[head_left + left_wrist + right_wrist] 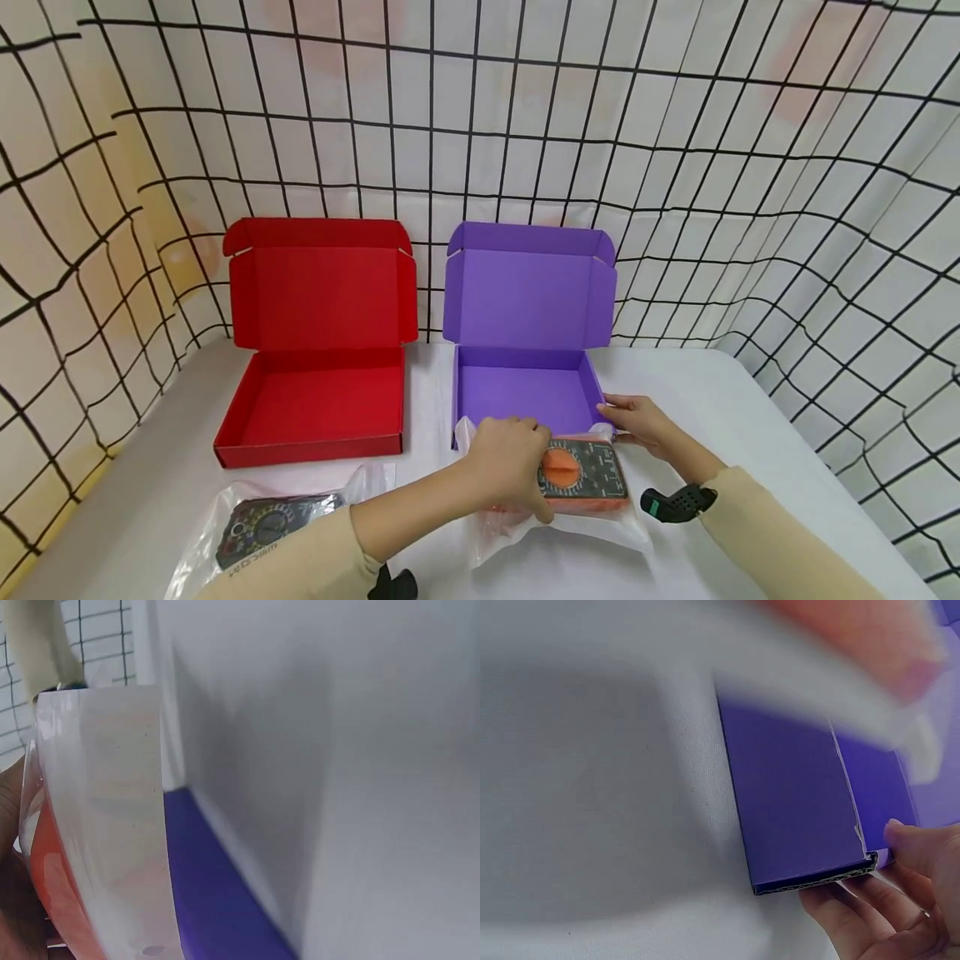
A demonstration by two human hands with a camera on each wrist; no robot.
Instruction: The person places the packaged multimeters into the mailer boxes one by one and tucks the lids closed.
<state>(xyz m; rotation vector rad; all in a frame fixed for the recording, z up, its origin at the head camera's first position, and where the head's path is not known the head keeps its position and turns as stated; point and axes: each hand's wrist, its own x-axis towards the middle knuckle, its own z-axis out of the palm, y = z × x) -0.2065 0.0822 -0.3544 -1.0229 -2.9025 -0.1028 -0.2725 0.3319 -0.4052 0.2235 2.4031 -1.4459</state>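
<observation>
My left hand grips an orange-edged multimeter with an orange dial, wrapped in a clear plastic bag. The bagged meter is held over the front edge of an open purple box and hides part of its front wall. In the left wrist view, the bag's white underside fills the near left, beside the hand. At the box's right front corner my right hand pinches the side wall. The right wrist view has the thumb on the inner side and the other fingers outside, under the corner.
An open red box stands left of the purple one. In front of it lies another bagged multimeter, dark, partly covered by my left sleeve. A black wire grid with white sheeting behind it surrounds the white table.
</observation>
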